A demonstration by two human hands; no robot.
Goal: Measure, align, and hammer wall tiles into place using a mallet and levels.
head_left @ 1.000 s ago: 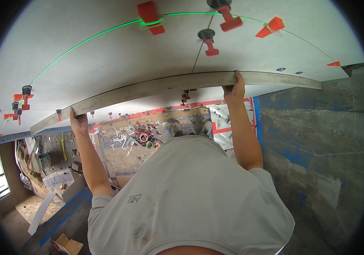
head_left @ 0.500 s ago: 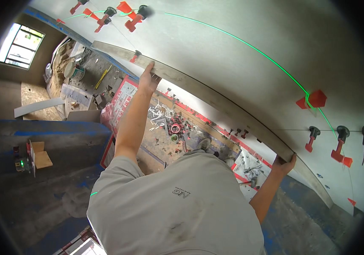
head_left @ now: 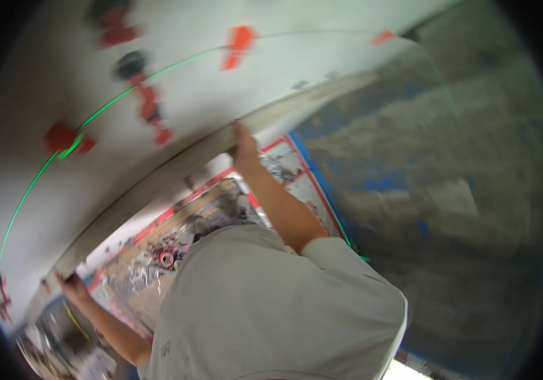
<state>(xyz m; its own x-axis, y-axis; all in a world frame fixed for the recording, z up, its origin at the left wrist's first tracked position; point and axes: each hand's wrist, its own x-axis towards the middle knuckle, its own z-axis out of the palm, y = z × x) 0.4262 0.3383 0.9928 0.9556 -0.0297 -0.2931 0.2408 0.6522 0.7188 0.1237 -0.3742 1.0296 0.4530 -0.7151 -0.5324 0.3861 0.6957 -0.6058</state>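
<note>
A long grey straightedge [head_left: 119,209] lies along a large pale tiled surface [head_left: 183,117], bent to a curve by the lens. My left hand [head_left: 75,289] is closed around its lower edge near the left end. Farther right, my right hand [head_left: 245,149] grips the same edge, its thumb up on the bar's face. Both palms and most fingers are hidden behind the bar. Above it, red-and-black tile levelers [head_left: 149,104] stick out of the surface, blurred by motion. An orange wedge [head_left: 240,47] sits higher up.
A green laser line [head_left: 27,193] crosses the tiles. Below, the floor holds scattered clips and a red roll [head_left: 167,259] beside red-and-white boards. At right stands a rough grey wall [head_left: 404,221] with blue patches. Loose debris [head_left: 81,354] lies at lower left.
My view has swung toward the right, bringing the grey wall into sight and pushing the window out. Both hands have kept their hold on the straightedge.
</note>
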